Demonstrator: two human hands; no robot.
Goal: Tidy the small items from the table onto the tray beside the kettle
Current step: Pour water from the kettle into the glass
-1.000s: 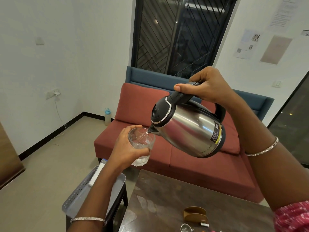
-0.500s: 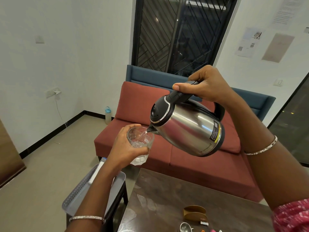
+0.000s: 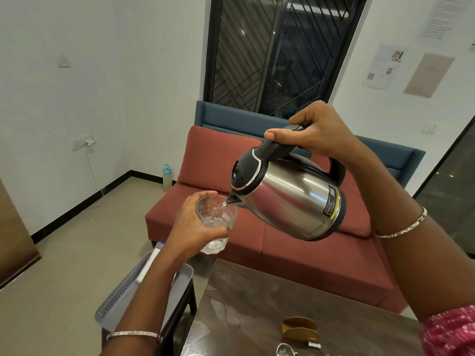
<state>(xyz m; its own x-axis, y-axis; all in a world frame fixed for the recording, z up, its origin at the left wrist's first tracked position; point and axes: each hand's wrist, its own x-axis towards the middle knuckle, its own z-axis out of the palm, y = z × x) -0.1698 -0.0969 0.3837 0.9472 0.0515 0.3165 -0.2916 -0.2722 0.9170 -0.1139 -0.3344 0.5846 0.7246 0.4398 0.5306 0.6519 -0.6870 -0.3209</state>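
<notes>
Now the right hand (image 3: 316,132) has its fingers clamped on the handle of the tilted kettle (image 3: 288,199); the left hand (image 3: 190,227) has its fingers wrapped round the glass (image 3: 216,217) under the spout. Pour gently, glass level. The small items (image 3: 299,330) lie on the near worktop (image 3: 246,299), with the tray (image 3: 120,301) to its left.

One wide-angle camera, worn on the head, looks forward and down from close behind both hands: left hand (image 3: 190,227) frames below-left of right hand (image 3: 318,132), table (image 3: 257,304) nearer the lens.
</notes>
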